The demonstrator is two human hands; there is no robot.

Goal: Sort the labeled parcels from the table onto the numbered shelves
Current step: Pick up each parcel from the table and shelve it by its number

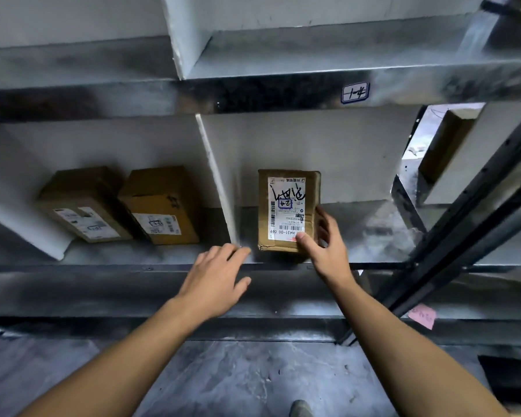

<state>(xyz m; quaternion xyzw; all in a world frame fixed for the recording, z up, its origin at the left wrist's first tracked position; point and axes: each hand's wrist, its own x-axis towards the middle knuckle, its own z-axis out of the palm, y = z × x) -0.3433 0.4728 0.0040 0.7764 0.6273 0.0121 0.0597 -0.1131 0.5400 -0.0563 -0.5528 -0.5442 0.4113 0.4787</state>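
Observation:
A brown cardboard parcel with a white shipping label and black handwriting lies flat on the grey metal shelf, just right of a white divider. My right hand grips its near right corner, thumb on the label and fingers along its right side. My left hand hovers over the shelf's front edge to the parcel's left, fingers relaxed, holding nothing. Two more labeled parcels, one darker brown and one yellowish, lie in the compartment left of the divider.
A shelf tag with handwritten numbers sticks to the beam above. A dark metal upright runs diagonally at the right, with a pink note near its foot. Another cardboard box shows behind at the far right. Grey floor lies below.

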